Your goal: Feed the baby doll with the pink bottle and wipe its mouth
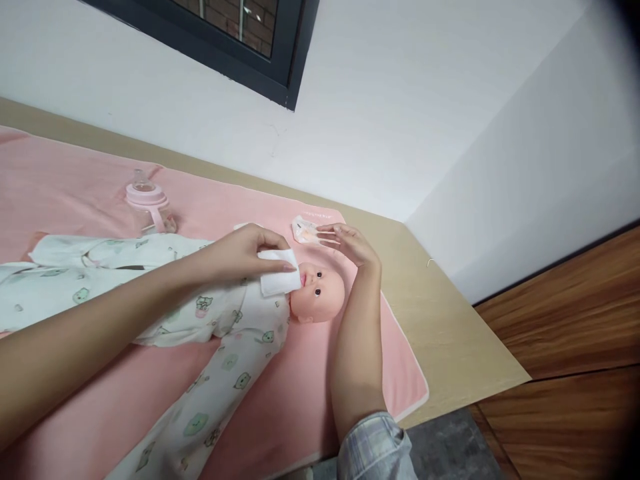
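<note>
A white wall (360, 140) is rising behind a pale table (450, 320), and a pink mat (400, 373) is covering much of the table top.

The left hand (255, 250) is gripping a folded white cloth (275, 283), with the thumb lying across its face. The right hand (353, 243) is hovering apart from the left one, its fingers extending loosely and, as it seems, holding nothing. Its fingers are reaching close to a crumpled packet (303, 230); whether they are touching it, I cannot tell. The cloth is lying over the chin and neck of a doll (325, 297), just beside the mouth.

In my judgement, the cloth could be slipping if the thumb is loosening, because only one side is being held. If the cloth is dragging hard, the head could be rolling, since no hand is visibly steadying it. The right forearm is passing close to the head, so a careless swing could be bumping it.

The doll is lying on its back on the mat, facing up. Its crown is pointing right, and its long axis is running left to right. The cloth is appearing nearly square, so it is showing no clear long axis.

Farther out, a bottle (147, 197) is standing beyond the doll's patterned suit (200, 310).
</note>
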Tool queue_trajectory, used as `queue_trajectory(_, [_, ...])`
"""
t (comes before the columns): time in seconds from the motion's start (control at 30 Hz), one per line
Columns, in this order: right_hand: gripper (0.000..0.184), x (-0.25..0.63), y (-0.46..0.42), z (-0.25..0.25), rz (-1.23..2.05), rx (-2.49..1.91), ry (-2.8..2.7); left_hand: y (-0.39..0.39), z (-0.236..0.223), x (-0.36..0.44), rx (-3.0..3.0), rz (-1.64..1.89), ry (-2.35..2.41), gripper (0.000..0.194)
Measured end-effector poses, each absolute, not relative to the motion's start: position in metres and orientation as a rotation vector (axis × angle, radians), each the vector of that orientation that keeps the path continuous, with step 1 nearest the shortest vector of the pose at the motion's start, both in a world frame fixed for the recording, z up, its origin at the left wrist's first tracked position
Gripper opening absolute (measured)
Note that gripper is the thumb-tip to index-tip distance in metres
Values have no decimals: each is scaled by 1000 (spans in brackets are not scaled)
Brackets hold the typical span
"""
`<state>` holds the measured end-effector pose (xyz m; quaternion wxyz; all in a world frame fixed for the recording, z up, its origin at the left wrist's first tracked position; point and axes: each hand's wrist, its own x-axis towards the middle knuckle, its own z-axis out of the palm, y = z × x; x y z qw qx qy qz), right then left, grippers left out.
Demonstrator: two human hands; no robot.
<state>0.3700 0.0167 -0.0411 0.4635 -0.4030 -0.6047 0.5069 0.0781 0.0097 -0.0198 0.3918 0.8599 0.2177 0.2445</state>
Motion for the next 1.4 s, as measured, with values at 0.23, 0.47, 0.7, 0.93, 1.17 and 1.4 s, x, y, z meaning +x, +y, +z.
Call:
queue_trajectory(0.23, [35, 366, 42, -119, 1503, -987, -1184, -8, -32, 92, 2468, 662, 663, 16])
queue_trajectory(0.47, [30, 361, 44, -124, 1492, -1029, -1122, -10, -38, 99, 2681, 648, 597, 23])
queue_trajectory(0.7, [27, 359, 46, -127, 1488, -1018, -1101, -7, -41, 99, 2764, 632, 512, 28])
queue_trajectory(0.93, [25, 362, 47, -132, 1502, -968, -1079, -3, -40, 95, 2773, 650, 559, 26])
queue_trajectory(1.17, [23, 357, 43, -127, 1481, -1023, -1054, -3, -40, 95, 2809, 659, 585, 25])
queue_trajectory(1.4, [22, 364, 53, -134, 1503, -1021, -1080, -1, -45, 95, 2957, 738, 547, 27])
